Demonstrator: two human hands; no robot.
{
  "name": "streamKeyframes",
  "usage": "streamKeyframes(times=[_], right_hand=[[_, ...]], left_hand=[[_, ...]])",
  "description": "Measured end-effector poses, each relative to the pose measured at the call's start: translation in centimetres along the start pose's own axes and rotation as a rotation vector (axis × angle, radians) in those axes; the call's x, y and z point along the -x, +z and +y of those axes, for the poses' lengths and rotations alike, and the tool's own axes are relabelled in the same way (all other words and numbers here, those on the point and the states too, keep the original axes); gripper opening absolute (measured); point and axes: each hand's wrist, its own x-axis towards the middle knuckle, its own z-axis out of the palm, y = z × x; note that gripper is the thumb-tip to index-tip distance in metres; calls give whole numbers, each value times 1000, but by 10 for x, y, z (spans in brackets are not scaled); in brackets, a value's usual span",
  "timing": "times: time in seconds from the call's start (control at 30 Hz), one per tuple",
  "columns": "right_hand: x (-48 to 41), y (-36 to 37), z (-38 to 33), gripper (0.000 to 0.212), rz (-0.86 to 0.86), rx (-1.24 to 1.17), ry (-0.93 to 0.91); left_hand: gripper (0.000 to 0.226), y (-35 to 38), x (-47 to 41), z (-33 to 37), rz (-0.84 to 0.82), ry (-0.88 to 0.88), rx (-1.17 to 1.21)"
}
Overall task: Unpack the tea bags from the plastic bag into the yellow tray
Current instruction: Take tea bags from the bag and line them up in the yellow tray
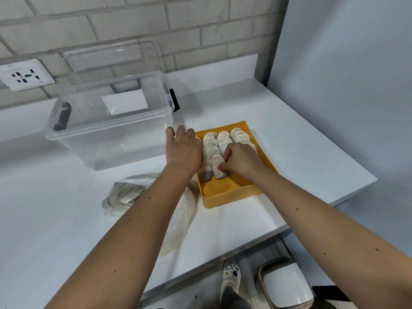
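The yellow tray (225, 192) sits on the white counter, right of centre. Rows of pale tea bags (217, 139) fill its far part. My right hand (240, 159) is inside the tray and pinches a tea bag (217, 168) at the near end of a row. My left hand (182, 148) rests at the tray's left edge with its fingers fairly straight, against the leftmost row. The clear plastic bag (124, 195), with more tea bags inside, lies on the counter under my left forearm.
A large clear plastic box (107, 123) stands open at the back left, its lid (111, 56) leaning on the brick wall. A wall socket (24, 74) is at far left. The counter's edge runs close on the right; a white bin (287, 284) stands on the floor below.
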Motion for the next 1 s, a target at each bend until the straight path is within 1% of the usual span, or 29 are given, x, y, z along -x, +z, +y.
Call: streamKeyframes(times=[0.13, 0.2, 0.23, 0.33, 0.43, 0.57, 0.7, 0.8, 0.87, 0.93, 1.0], right_hand=[[5, -2, 0, 53, 8, -11, -19], [9, -5, 2, 62, -42, 0, -55], [11, -6, 4, 63, -73, 14, -75], [12, -5, 6, 54, -118, 31, -92], [11, -3, 3, 47, -103, 39, -91], [11, -2, -1, 46, -95, 48, -115], [15, -8, -2, 41, -102, 21, -129], [20, -16, -3, 39, -72, -63, -131], [26, -21, -9, 35, -41, -124, -137], [34, -25, -18, 30, -18, -161, -155], [45, -28, -31, 25, 12, -186, -185]], left_hand=[[31, -1, 1, 0, -24, -40, -12], [30, 1, 2, -1, -24, -66, -4], [30, 2, 3, -2, -21, -74, 8], [33, 3, 4, 0, -30, -79, 67], [36, 4, 6, 3, -44, -63, 71], [28, 5, 8, 3, -31, -68, 49], [25, 5, 11, -1, 6, -88, 89], [22, 1, 15, -9, 72, -96, 195], [17, -7, 22, -16, 80, -96, 311], [10, -16, 32, -29, 71, -64, 492], [5, -28, 47, -48, 41, -24, 784]])
